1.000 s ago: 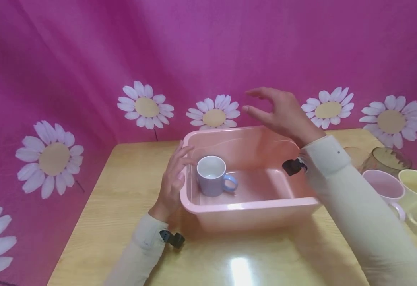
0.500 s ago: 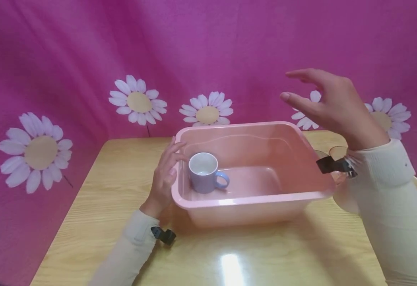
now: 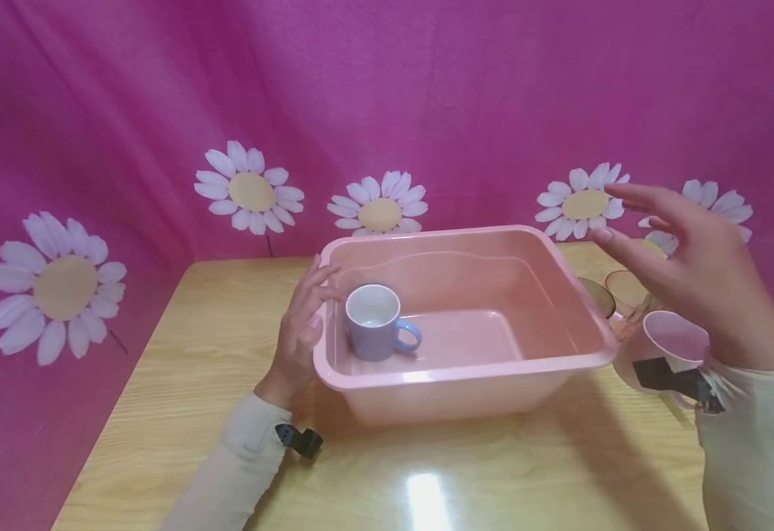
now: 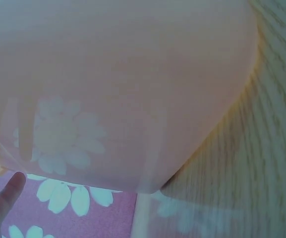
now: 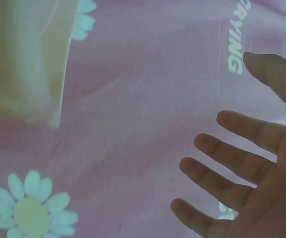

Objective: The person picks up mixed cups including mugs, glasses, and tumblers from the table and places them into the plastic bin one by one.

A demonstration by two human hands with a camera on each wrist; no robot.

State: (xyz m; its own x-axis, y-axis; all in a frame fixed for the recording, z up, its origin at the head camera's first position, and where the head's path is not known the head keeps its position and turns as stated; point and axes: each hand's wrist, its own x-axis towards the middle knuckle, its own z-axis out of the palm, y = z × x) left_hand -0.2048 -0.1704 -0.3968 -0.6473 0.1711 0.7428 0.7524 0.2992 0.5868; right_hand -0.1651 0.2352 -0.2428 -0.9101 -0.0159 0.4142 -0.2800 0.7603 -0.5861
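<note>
A pink plastic basin (image 3: 453, 376) stands on the table. Inside, toward its left end, an upright mug (image 3: 372, 335) shows a blue-grey outside, a white inside and a blue handle facing right. My left hand (image 3: 296, 332) rests against the basin's left rim with its fingers loosely extended over the edge. My right hand (image 3: 705, 273) is raised at the right, above a pink mug (image 3: 682, 335) that my wrist partly covers. The right wrist view shows that hand's fingers (image 5: 232, 158) spread apart and holding nothing.
Between the basin and the pink mug stand a dark clear glass (image 3: 598, 296) and an amber-tinted glass (image 3: 624, 289), both partly hidden. The wooden table (image 3: 227, 310) meets a magenta cloth (image 3: 460, 110) with daisies at the back and left.
My right hand has moved right, from above the basin to above the pink mug, rising and then lowering. My left hand stays at the basin rim. The head view has shifted slightly.
</note>
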